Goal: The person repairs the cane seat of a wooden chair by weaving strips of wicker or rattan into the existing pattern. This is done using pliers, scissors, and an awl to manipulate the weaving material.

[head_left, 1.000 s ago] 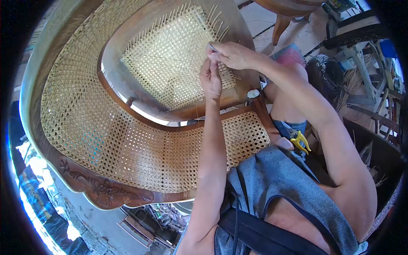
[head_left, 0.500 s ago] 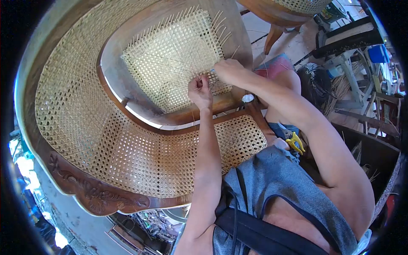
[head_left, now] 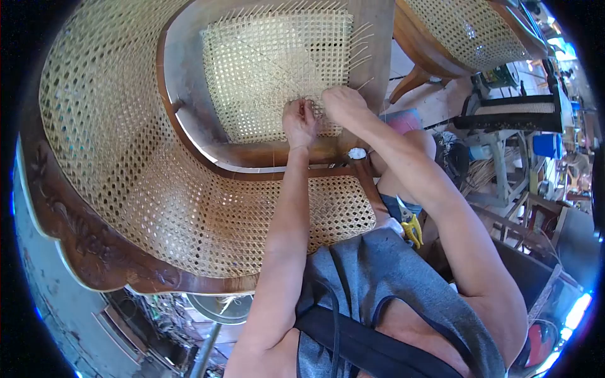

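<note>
A woven cane seat panel (head_left: 271, 69) fills the wooden seat frame (head_left: 195, 126) of the chair, with loose cane ends (head_left: 360, 47) sticking out along its far and right edges. Low on the weave, near its front right corner, my left hand (head_left: 299, 123) rests with thumb and fingers closed together; whatever they pinch is too small to make out. Just right of it, my right hand (head_left: 345, 104) is closed in a fist over the panel's right edge. Its fingertips face the weave, and what it grips is hidden.
The chair's curved cane back (head_left: 157, 208) with a carved wooden rim (head_left: 82, 233) wraps round the left and near side. Yellow-handled pliers (head_left: 413, 232) lie by my lap. Another cane chair (head_left: 466, 38) stands at the far right, near a blue container (head_left: 547, 145).
My view has turned slightly, so the chair appears rotated and shifted. Both hands stay at the same corner of the weave, the right one still closed beside the left.
</note>
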A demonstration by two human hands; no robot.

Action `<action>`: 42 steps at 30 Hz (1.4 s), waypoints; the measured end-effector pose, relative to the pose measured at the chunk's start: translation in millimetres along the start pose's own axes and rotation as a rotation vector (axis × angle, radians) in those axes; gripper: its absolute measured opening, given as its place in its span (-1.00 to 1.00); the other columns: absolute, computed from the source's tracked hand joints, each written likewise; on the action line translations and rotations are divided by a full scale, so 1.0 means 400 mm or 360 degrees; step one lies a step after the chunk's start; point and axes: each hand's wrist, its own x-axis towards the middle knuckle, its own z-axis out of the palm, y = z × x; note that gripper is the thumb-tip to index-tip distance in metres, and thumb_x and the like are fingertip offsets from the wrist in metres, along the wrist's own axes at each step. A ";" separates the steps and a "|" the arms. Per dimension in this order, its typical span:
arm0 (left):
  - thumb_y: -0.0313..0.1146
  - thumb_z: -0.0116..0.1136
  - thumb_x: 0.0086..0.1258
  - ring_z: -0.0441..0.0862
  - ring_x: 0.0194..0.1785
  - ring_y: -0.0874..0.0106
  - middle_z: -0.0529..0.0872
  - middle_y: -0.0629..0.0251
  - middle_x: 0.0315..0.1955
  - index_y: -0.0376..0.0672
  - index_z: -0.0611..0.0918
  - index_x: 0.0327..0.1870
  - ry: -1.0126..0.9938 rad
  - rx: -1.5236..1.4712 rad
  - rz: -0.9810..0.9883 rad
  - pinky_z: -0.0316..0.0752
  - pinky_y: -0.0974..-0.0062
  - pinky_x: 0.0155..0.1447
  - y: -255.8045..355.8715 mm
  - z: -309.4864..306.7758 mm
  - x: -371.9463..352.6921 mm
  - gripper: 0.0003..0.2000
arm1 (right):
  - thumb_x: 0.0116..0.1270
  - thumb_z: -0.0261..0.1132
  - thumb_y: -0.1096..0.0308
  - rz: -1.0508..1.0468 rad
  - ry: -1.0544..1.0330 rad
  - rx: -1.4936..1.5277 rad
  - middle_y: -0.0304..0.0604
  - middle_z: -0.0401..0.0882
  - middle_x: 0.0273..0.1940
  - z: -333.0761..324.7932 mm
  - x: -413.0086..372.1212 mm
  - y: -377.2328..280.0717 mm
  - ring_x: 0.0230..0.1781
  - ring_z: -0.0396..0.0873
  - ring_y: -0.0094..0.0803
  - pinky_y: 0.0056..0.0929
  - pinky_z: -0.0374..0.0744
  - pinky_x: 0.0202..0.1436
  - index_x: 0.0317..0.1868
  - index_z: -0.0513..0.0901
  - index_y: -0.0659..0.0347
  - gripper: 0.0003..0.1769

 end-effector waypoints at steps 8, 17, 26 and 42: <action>-0.28 0.22 0.28 0.57 -0.28 0.10 0.64 0.14 -0.41 -0.14 0.67 -0.29 -0.0021 -0.0086 -0.0006 0.43 0.14 -0.07 0.023 0.021 -0.010 -0.86 | 0.22 0.17 0.38 0.0159 -0.0047 0.0091 0.15 0.70 -0.16 -0.005 0.018 0.029 -0.06 0.69 -0.04 -0.13 0.63 0.01 -0.18 0.74 0.29 -0.73; -0.35 0.22 0.23 0.55 -0.17 0.13 0.64 0.14 -0.30 -0.17 0.65 -0.20 0.0124 0.0099 0.0092 0.44 0.13 -0.01 0.078 0.054 -0.035 -0.83 | 0.46 0.05 0.04 0.0365 0.0255 -0.0026 0.09 0.70 -0.25 -0.129 -0.057 0.221 -0.17 0.68 0.03 -0.03 0.59 -0.04 -0.25 0.72 0.17 -0.57; -0.37 0.30 0.33 0.56 -0.33 0.61 0.71 0.30 -0.38 -0.26 0.72 -0.24 -0.0185 -0.1065 -0.0388 0.48 0.60 -0.28 0.127 0.024 0.030 -0.86 | 0.45 0.06 0.12 0.0054 0.0302 0.0347 0.18 0.67 -0.28 -0.054 -0.046 0.159 -0.20 0.66 0.08 0.01 0.59 -0.10 -0.27 0.69 0.18 -0.63; -0.38 0.26 0.29 0.65 -0.44 0.37 0.68 0.19 -0.46 -0.27 0.67 -0.32 -0.0068 -0.0389 -0.0230 0.55 0.41 -0.28 0.028 0.027 0.003 -0.87 | 0.19 0.15 0.46 -0.0024 0.0226 0.0020 0.14 0.70 -0.22 0.019 0.005 0.036 -0.13 0.71 -0.05 -0.15 0.64 -0.06 -0.27 0.72 0.35 -0.77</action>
